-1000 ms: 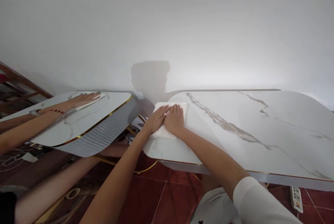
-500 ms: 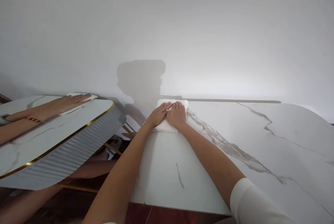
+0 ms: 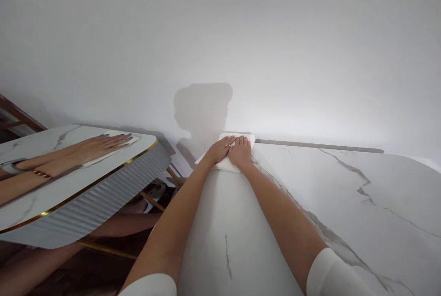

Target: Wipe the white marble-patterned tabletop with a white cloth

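Note:
Both palms press flat on a folded white cloth (image 3: 228,165), which lies at the far left corner of a white marble-patterned table (image 3: 303,179), close to the wall. My left hand (image 3: 219,150) rests on the cloth's left part, fingers stretched out. Beside it, touching near the thumbs, my right hand (image 3: 241,151) lies on the right part, its fingers straight and pointing to the wall. A corner of the cloth sticks out to the left of my left wrist.
At left is a second marble-patterned table (image 3: 37,149) with a gold rim and ribbed grey side. Another person's hands (image 3: 99,146) lie on a white cloth on it. A gap with gold bars separates the tables. The white wall (image 3: 310,57) stands behind.
The view has shifted, so my hands and cloth appear slightly further right. They still lie at the table's far left corner. The other person's hands have slid toward their table's near edge.

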`<state>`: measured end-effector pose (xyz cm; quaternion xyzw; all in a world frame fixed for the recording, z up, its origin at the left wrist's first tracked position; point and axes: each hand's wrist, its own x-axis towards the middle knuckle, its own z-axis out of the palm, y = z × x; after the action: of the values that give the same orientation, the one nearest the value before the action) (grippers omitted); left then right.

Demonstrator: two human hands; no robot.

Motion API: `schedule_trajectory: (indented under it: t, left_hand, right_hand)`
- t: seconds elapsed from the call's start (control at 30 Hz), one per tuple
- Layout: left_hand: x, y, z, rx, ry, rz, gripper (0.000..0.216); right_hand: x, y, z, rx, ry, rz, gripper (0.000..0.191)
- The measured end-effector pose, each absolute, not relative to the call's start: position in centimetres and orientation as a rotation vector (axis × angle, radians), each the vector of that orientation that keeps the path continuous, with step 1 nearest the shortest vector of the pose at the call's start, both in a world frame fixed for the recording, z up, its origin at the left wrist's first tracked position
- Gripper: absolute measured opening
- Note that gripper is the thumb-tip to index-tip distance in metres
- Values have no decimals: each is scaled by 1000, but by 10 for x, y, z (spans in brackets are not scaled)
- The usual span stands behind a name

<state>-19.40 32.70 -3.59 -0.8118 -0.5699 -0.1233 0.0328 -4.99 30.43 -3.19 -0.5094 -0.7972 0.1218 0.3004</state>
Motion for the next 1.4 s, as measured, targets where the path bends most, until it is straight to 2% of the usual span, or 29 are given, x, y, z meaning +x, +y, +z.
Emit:
schedule_trajectory:
  t: [0.27,0.53,0.87,1.4]
  left_hand:
    - [-146,330,-38,-2522,-1763,-395,53]
    - [-146,310,-41,-2519,-1623,-365,53]
    - [-160,231,-45,-2672,-1373,-444,53]
    - [-167,101,-43,-2610,-1341,-366,54]
  right_hand:
    - [-7,311,-29,-1477,-2146,301,53]
    - [-7,294,-31,-1530,-2196,180,53]
    - [-7,204,-34,-1488,-2176,64,56]
    - [-3,83,-28,-1406,-2303,176,59]
